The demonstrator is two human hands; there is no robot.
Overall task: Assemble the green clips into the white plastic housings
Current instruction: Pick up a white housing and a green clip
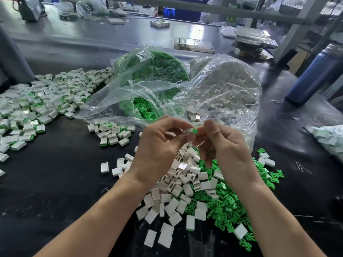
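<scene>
two hands meet above the dark counter (55, 191), near its front middle. left hand (159, 145) pinches a white housing (188, 130) between thumb and fingers; right hand (226, 143) pinches a green clip (194, 131), which touches the housing's open end. both hands clamped on their parts, fingertips almost together.

below the hands: a loose heap of empty white housings (178, 191) lying mixed against a spread of green clips (228, 203) on its right side. a few stray housings sit apart to the left of the heap.

far left: a wide scatter of white housings with green showing at one end (37, 108), and a smaller cluster of the same (111, 132) just in front of the bags.

behind the hands: clear plastic bag of green clips (152, 71), mouth open toward the hands, and beside it on the right a clear bag of white housings (228, 86). another bag of white parts (328, 138) at the right edge. blue bottle (315, 75) stands at far right. paper clips (302, 167) lie on the counter near the right.
</scene>
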